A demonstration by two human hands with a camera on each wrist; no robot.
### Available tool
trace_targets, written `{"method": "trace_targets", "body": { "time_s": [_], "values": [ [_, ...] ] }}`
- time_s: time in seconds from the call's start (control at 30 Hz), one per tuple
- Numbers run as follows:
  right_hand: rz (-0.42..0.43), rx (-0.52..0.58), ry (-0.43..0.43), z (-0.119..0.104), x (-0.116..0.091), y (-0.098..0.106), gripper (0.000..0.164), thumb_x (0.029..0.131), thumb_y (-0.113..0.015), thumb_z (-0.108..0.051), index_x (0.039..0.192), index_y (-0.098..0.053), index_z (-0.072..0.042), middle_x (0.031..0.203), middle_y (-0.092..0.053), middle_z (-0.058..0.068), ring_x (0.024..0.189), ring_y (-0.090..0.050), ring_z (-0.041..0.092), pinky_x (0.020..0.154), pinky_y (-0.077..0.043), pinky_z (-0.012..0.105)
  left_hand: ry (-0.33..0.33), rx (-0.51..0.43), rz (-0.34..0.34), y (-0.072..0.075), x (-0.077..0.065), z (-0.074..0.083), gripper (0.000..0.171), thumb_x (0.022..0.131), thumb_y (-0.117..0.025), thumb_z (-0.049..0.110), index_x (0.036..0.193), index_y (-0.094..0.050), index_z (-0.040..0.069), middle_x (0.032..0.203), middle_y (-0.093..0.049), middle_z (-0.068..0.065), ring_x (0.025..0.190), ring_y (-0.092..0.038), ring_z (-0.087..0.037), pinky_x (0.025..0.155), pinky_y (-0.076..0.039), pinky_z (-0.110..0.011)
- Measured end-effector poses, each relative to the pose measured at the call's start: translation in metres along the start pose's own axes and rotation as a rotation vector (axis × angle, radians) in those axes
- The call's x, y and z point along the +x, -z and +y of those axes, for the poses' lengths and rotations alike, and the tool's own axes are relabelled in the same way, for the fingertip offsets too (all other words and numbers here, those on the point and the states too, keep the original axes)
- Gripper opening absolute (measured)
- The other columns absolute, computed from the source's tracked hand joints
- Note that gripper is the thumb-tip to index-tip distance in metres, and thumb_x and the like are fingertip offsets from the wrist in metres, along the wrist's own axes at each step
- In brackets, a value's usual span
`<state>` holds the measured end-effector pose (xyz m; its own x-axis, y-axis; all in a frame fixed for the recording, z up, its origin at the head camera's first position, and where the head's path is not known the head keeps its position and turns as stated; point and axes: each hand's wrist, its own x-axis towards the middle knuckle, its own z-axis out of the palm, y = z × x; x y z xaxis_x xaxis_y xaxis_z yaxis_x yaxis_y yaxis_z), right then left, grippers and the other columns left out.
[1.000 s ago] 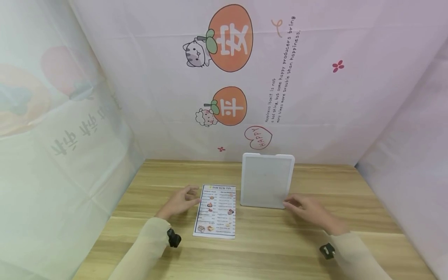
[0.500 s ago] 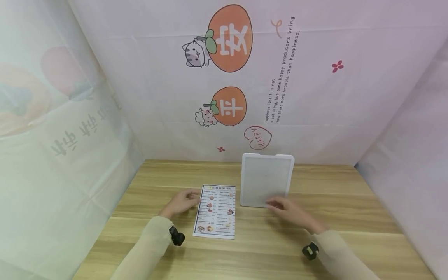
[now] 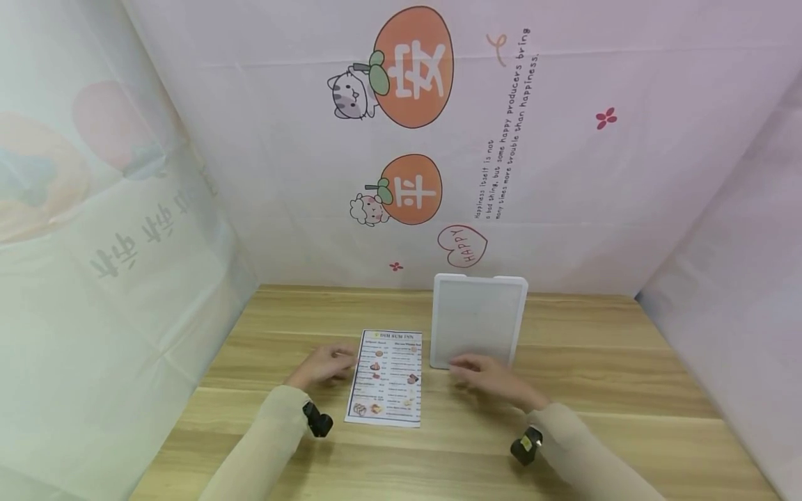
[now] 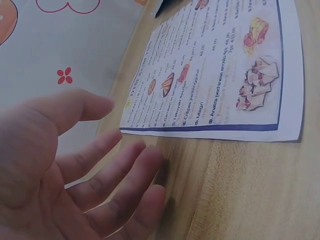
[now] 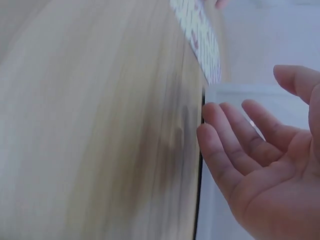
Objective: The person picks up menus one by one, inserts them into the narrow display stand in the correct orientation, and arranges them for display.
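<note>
A printed menu sheet [image 3: 391, 390] headed "DIM SUM INN" lies flat on the wooden table. Right of it, a white-framed grey panel [image 3: 476, 316] stands upright, with two raised corners along its top edge. My left hand [image 3: 321, 365] is beside the menu's left edge, fingers relaxed and holding nothing; in the left wrist view the fingertips [image 4: 150, 155] are close to that edge. In front of the panel's lower part is my right hand [image 3: 491, 379], its fingers loosely extended, nothing in them. The right wrist view has this hand [image 5: 265, 165] overlapping the panel's bottom edge.
The wooden table [image 3: 626, 362] reaches back to a printed cloth wall [image 3: 564, 209]. Cloth also hangs at the left and right sides. A small black camera sits on each wrist, the left one [image 3: 317, 419] near the menu's lower left corner.
My right hand has moved left along the panel's bottom, from its lower right corner toward its lower left. The left hand has barely shifted; menu and panel stay in place.
</note>
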<state>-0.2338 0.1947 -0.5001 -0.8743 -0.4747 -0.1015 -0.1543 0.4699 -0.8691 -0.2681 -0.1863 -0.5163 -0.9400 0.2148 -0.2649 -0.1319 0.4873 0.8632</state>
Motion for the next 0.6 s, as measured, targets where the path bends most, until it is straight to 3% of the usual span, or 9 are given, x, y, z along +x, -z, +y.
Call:
{"method": "trace_targets", "body": {
  "time_s": [0.3,0.6],
  "values": [
    [-0.036,0.172,-0.08,-0.012,0.015,-0.016,0.055,0.104,-0.053,-0.035,0.141,-0.05,0.005,0.132,-0.06,0.024,0.117,-0.061,0.038,0.1,-0.048,0.05,0.069,-0.049,0.005,0.002,0.001,-0.003,0.042,0.096,-0.068,0.028,0.129,-0.063,0.002,0.123,-0.066,-0.014,0.101,-0.068,-0.028,0.081,-0.058,-0.041],
    [-0.058,0.319,-0.146,-0.015,0.027,-0.034,0.061,0.104,-0.055,-0.032,0.142,-0.042,0.015,0.139,-0.052,0.03,0.125,-0.055,0.041,0.103,-0.047,0.048,0.11,-0.161,0.011,-0.001,-0.001,-0.001,0.04,0.092,-0.07,0.023,0.125,-0.067,0.001,0.113,-0.069,-0.01,0.095,-0.067,-0.024,0.078,-0.057,-0.041]
  ]
}}
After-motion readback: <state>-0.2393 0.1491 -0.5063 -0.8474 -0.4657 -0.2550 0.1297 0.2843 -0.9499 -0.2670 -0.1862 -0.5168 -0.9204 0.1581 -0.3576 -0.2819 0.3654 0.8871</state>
